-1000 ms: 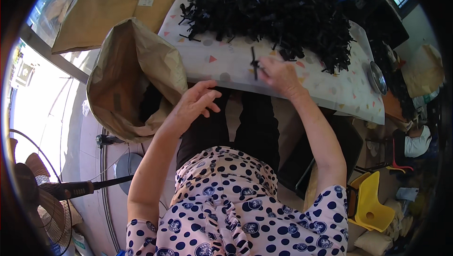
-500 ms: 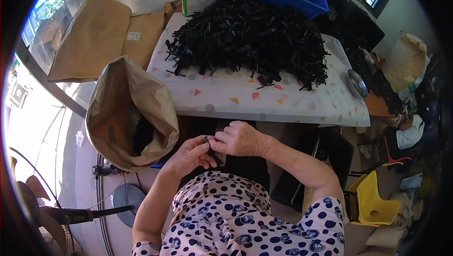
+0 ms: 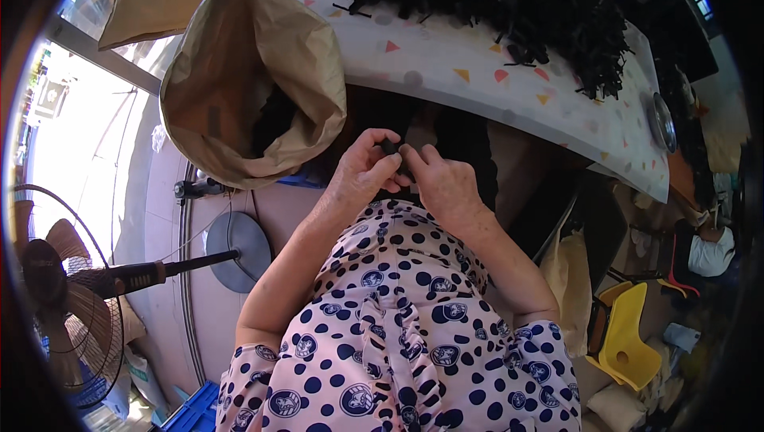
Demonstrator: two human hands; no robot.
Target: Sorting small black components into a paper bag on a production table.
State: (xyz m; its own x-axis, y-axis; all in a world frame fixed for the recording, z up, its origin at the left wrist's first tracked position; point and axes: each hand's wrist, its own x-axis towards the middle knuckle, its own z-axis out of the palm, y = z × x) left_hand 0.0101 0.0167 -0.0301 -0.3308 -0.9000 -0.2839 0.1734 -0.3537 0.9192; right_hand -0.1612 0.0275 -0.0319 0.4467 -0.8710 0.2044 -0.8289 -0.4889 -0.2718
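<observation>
My left hand (image 3: 364, 168) and my right hand (image 3: 442, 182) meet in front of my lap, below the table edge. Together they pinch a small black plastic part (image 3: 390, 148) between the fingertips. On the table (image 3: 477, 74), covered with a white cloth with coloured triangles, lies a large heap of black plastic parts (image 3: 509, 2). An open brown paper sack (image 3: 255, 74) stands just left of my hands, with dark pieces inside it.
A standing fan (image 3: 56, 297) with a round base (image 3: 231, 249) is on the floor at the left. A yellow chair (image 3: 629, 336) and bags sit at the right. A blue crate (image 3: 191, 416) is at the bottom left. A metal lid (image 3: 660, 122) rests on the table's right end.
My right hand left the table edge and came down to my lap, joining the left hand on the black part. The view has tilted down toward my lap.
</observation>
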